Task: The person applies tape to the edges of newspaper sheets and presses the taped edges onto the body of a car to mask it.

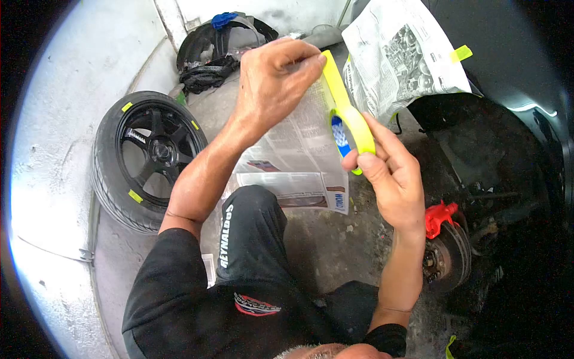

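A roll of yellow masking tape [360,131] with a blue-printed core sits in my right hand [394,182], fingers and thumb closed around its rim. From the roll a short strip runs up to my left hand [272,84], which pinches its end between thumb and fingers. Below the strip hangs a newspaper sheet [293,152], its upper right edge along the tape and its lower end above my knee. Part of the sheet is hidden behind my left hand and forearm.
On the left a black wheel with its tyre [149,161] carries yellow tape pieces. Another newspaper [406,57] is taped to the dark car body at upper right. A red brake caliper [441,218] and disc show in the wheel arch. A black bag [209,54] lies at the back.
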A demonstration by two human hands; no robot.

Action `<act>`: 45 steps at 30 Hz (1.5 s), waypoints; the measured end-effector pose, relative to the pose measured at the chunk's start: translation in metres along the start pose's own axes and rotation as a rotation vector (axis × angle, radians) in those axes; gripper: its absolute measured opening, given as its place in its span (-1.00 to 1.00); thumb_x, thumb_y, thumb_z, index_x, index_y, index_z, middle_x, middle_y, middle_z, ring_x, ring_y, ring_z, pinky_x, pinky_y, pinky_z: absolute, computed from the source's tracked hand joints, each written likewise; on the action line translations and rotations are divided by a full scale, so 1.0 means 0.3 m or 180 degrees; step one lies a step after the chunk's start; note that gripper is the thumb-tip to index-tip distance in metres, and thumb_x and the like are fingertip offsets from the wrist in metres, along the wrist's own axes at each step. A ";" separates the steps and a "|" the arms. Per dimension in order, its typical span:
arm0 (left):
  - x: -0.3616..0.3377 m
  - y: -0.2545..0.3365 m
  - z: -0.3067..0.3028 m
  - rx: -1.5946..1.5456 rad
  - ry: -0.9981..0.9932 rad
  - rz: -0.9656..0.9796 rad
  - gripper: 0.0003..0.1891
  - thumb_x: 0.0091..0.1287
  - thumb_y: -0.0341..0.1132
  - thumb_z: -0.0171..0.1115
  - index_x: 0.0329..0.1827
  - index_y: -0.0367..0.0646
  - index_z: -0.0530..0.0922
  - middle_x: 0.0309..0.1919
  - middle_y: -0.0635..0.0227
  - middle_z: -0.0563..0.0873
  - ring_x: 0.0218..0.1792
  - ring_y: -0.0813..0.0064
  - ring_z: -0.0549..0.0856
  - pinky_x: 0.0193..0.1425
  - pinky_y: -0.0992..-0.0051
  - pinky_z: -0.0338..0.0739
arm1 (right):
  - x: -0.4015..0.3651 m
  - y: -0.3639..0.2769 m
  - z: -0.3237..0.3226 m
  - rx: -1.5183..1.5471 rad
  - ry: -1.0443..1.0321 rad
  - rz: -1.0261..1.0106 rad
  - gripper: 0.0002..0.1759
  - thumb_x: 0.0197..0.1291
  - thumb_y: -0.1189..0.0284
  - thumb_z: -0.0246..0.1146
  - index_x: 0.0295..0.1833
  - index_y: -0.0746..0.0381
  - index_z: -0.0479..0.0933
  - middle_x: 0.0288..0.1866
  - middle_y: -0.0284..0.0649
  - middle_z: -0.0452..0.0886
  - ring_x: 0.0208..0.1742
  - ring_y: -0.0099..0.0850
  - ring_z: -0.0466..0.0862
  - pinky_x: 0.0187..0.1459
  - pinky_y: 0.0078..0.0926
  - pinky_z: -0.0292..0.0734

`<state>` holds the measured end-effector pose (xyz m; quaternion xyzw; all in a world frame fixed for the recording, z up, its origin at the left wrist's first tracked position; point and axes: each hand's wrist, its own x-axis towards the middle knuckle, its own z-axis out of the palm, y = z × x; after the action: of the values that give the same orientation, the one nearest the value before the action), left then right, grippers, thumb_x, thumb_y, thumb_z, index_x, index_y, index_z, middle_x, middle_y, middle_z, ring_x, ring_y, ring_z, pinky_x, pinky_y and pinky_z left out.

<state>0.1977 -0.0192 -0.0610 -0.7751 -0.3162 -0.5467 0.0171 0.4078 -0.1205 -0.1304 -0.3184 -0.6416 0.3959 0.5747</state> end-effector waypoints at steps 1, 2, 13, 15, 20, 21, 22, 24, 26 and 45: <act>0.009 0.000 0.003 0.0044 -0.0002 0.0095 -0.83 0.38 -0.37 0.42 -0.14 -0.34 0.75 -0.40 0.31 0.76 -0.36 0.63 0.68 -0.24 0.56 0.57 | -0.006 0.004 -0.001 -0.0142 0.0058 0.0098 -0.40 0.48 0.40 0.28 0.51 0.45 0.35 -0.28 -0.24 0.74 -0.24 -0.63 0.64 -0.16 -0.56 0.55; 0.012 0.009 0.007 0.0092 -0.0019 0.0164 -0.83 0.38 -0.38 0.42 -0.14 -0.34 0.75 -0.40 0.29 0.76 -0.37 0.61 0.68 -0.25 0.56 0.57 | -0.005 0.016 -0.008 -0.0322 0.0024 0.0157 -0.32 0.46 0.41 0.27 0.56 0.47 0.25 -0.38 -0.18 0.73 -0.34 -0.57 0.68 -0.23 -0.52 0.58; 0.000 0.078 0.004 0.0032 -0.0233 0.0405 -0.87 0.34 -0.42 0.44 -0.16 -0.32 0.76 -0.39 0.28 0.75 -0.40 0.59 0.68 -0.33 0.56 0.53 | 0.039 0.098 -0.009 0.0023 0.0048 0.1525 -0.42 0.49 0.40 0.19 0.57 0.20 0.34 -0.51 -0.28 0.60 -0.60 -0.54 0.55 -0.54 -0.50 0.48; -0.003 0.083 0.002 0.0047 -0.0214 0.0444 -0.87 0.34 -0.42 0.44 -0.16 -0.32 0.76 -0.40 0.29 0.74 -0.40 0.60 0.67 -0.34 0.56 0.52 | 0.044 0.108 -0.015 0.0106 0.0011 0.1577 -0.57 0.51 0.39 0.19 0.42 0.23 0.44 -0.51 -0.29 0.58 -0.59 -0.53 0.56 -0.52 -0.54 0.49; -0.003 0.080 0.002 0.0067 -0.0103 0.0490 -0.88 0.28 -0.35 0.44 -0.23 -0.21 0.76 -0.41 0.28 0.75 -0.46 0.36 0.72 -0.37 0.41 0.58 | 0.050 0.102 -0.006 0.0069 0.0017 0.1548 -0.75 0.51 0.41 0.18 0.21 0.24 0.52 -0.51 -0.30 0.58 -0.59 -0.53 0.55 -0.53 -0.55 0.47; -0.006 0.079 0.001 0.0071 -0.0110 0.0466 -0.88 0.28 -0.34 0.44 -0.23 -0.20 0.76 -0.41 0.28 0.75 -0.46 0.36 0.72 -0.36 0.41 0.58 | 0.050 0.109 -0.003 0.0095 0.0053 0.1522 -0.76 0.50 0.43 0.18 0.19 0.24 0.53 -0.51 -0.29 0.59 -0.60 -0.53 0.54 -0.53 -0.53 0.46; -0.008 0.078 -0.001 0.0077 -0.0117 0.0443 -0.88 0.28 -0.34 0.44 -0.23 -0.20 0.76 -0.40 0.28 0.75 -0.46 0.36 0.72 -0.36 0.40 0.58 | 0.049 0.113 0.000 0.0122 0.0089 0.1496 -0.77 0.49 0.45 0.18 0.18 0.25 0.53 -0.51 -0.29 0.59 -0.61 -0.53 0.54 -0.54 -0.51 0.45; -0.014 0.084 -0.010 0.0092 -0.0179 0.0467 -0.88 0.32 -0.40 0.45 -0.19 -0.27 0.75 -0.42 0.31 0.73 -0.44 0.53 0.67 -0.37 0.51 0.51 | 0.050 0.115 0.008 0.0170 0.0134 0.1502 -0.80 0.49 0.45 0.18 0.14 0.25 0.53 -0.51 -0.29 0.59 -0.61 -0.53 0.54 -0.54 -0.51 0.45; -0.017 0.090 -0.016 0.0118 -0.0206 0.0525 -0.88 0.34 -0.43 0.45 -0.17 -0.31 0.75 -0.43 0.32 0.72 -0.44 0.61 0.64 -0.38 0.56 0.48 | 0.051 0.119 0.013 0.0200 0.0164 0.1487 -0.82 0.49 0.45 0.18 0.11 0.26 0.52 -0.52 -0.29 0.58 -0.61 -0.52 0.54 -0.54 -0.50 0.44; -0.049 -0.150 -0.122 -0.0678 0.0387 -0.0920 -0.66 0.58 -0.27 0.19 0.21 -0.36 0.67 0.02 0.27 0.77 -0.14 0.67 0.64 0.00 0.63 0.51 | 0.030 0.125 0.092 -0.1325 0.0357 0.0365 -0.80 0.27 0.39 0.30 -0.20 0.34 0.58 -0.44 0.14 0.67 -0.38 0.06 0.75 -0.36 -0.05 0.55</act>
<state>0.1413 -0.0037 -0.0733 -0.6846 -0.3630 -0.6197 -0.1247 0.3774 -0.0985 -0.1595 -0.4877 -0.6573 0.2685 0.5079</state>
